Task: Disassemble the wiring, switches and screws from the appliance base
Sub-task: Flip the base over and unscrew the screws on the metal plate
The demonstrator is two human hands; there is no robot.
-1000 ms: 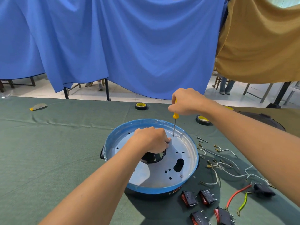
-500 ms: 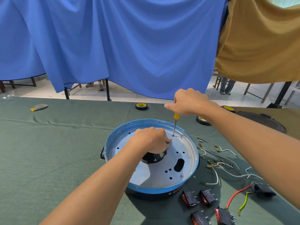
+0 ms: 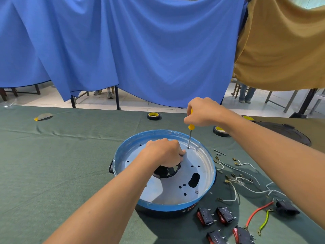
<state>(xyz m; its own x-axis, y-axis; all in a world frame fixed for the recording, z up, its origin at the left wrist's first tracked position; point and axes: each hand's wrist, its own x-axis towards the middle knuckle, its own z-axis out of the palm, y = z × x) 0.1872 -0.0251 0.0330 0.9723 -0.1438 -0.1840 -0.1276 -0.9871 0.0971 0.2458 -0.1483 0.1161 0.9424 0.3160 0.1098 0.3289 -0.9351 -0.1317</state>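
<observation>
"What lies on the left?"

"A small flat grey scraper [image 3: 43, 117] with a yellow end. It is on the table [image 3: 52, 173] with the dark green cloth."

"And in the middle?"

"The round blue-rimmed appliance base [image 3: 202, 155] with a shiny silver metal plate sits there. The left hand [image 3: 164, 152] rests on the plate by the dark round hole, fingers curled under. I cannot tell if it holds anything."

"And the other hand?"

"The right hand [image 3: 204, 111] grips the yellow handle of a thin metal screwdriver [image 3: 189, 136]. It stands almost upright, tip down on the far side of the plate. One small silver screw [image 3: 197, 191] sits near the front rim."

"What is on the right?"

"Loose white wires [image 3: 235, 191] lie on the cloth beside the base. Four black switches [image 3: 226, 214] with red fronts lie nearer the front, with a red wire [image 3: 255, 213] just beside them."
</observation>
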